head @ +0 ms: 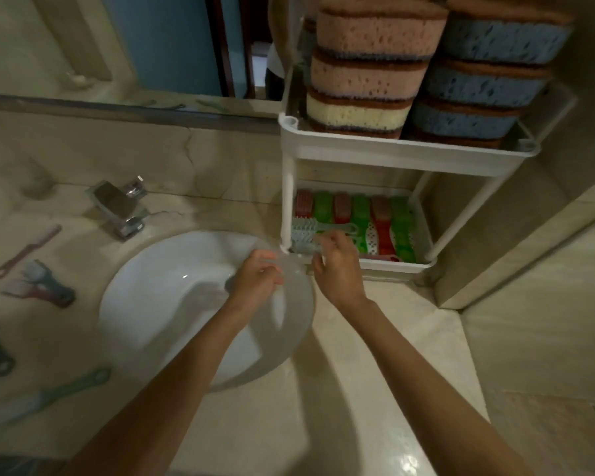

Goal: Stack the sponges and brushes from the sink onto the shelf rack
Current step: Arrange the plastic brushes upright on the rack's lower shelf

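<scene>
The white shelf rack [406, 156] stands on the counter right of the white sink [158, 286]. Its top tray holds a stack of pink and yellow sponges [368, 70] and a stack of blue sponges [485, 80]. In the lower tray [423, 231], red and green brushes [361, 209] lie side by side. Pale green brushes [304, 231] lie across them at the front left. My right hand [339, 269] reaches into this tray and pinches a pale green brush's handle. My left hand [256, 274] hovers over the sink's right rim with curled fingers, blurred. The basin looks bare.
A chrome faucet [119, 207] sits behind the sink. Several long-handled brushes lie on the counter to the left, among them a pink one [24, 250] and a teal one [66, 386]. A mirror [134, 46] runs along the back and a tiled wall [547, 252] closes the right.
</scene>
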